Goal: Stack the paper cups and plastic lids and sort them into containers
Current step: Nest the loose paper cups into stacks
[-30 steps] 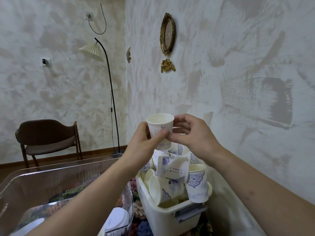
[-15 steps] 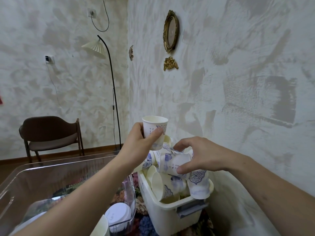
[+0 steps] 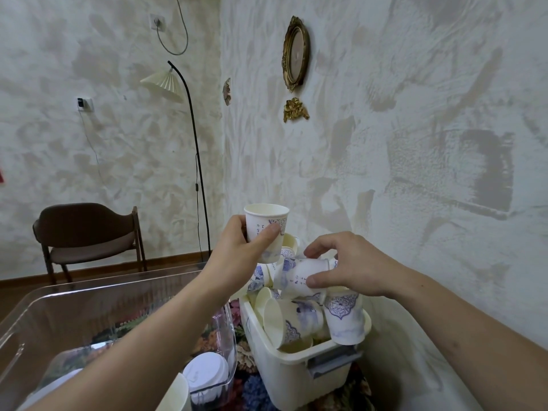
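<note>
My left hand (image 3: 240,250) grips an upright white paper cup (image 3: 266,223) with blue print, held above the cream bin (image 3: 293,369). That bin is heaped with several loose paper cups (image 3: 344,318), some lying on their sides. My right hand (image 3: 350,266) reaches over the heap, thumb and fingers pinching a sideways cup (image 3: 302,277) on top. In the clear plastic container (image 3: 89,310) at the lower left sits a stack of white plastic lids (image 3: 206,375). Another cup's rim (image 3: 176,394) shows at the bottom edge.
A plastered wall (image 3: 415,203) rises close behind and to the right of the bin. A floral cloth (image 3: 252,390) lies under both containers. A brown chair (image 3: 89,235) and a floor lamp (image 3: 189,137) stand at the far wall.
My right hand let go of the raised cup and dropped to the heap, closing on a sideways cup. My left hand kept the upright cup, shifting slightly left.
</note>
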